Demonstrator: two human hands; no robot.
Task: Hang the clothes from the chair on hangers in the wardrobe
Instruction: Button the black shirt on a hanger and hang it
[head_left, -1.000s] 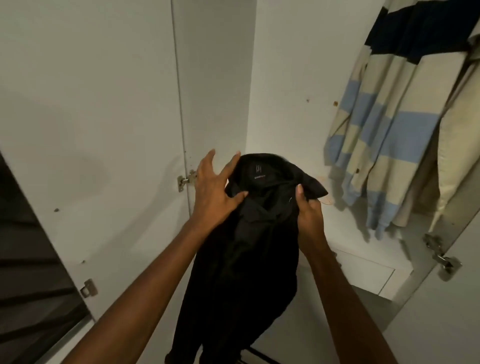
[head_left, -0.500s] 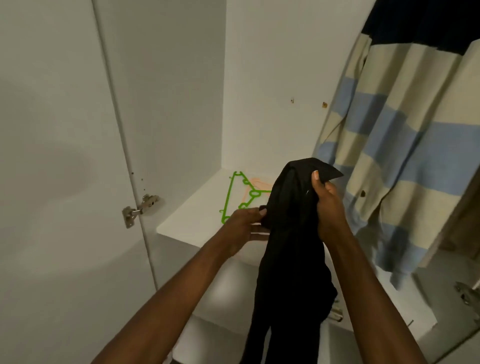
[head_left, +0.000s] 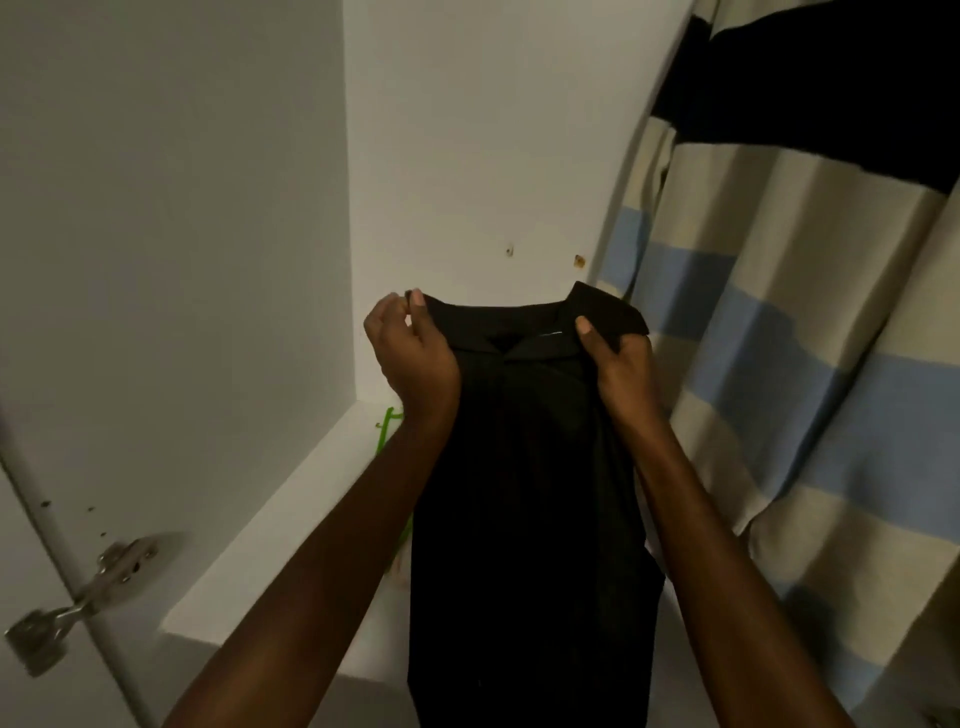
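A black collared shirt (head_left: 524, 493) hangs in front of me, stretched out by its collar inside the white wardrobe. My left hand (head_left: 410, 353) pinches the collar's left end. My right hand (head_left: 618, 358) grips the right end, thumb on top. Behind the shirt and my left forearm, a green hanger (head_left: 385, 428) lies on the wardrobe shelf (head_left: 270, 540); only a small part of it shows.
A striped top in cream, light blue and navy (head_left: 810, 338) hangs at the right, close to my right arm. The open wardrobe door with a metal hinge (head_left: 78, 603) stands at the lower left. White wardrobe walls lie behind.
Both hands have moved apart along the collar, spreading the bunched shirt flat. The view has closed in on the wardrobe, and the shirt now hides most of the green hanger.
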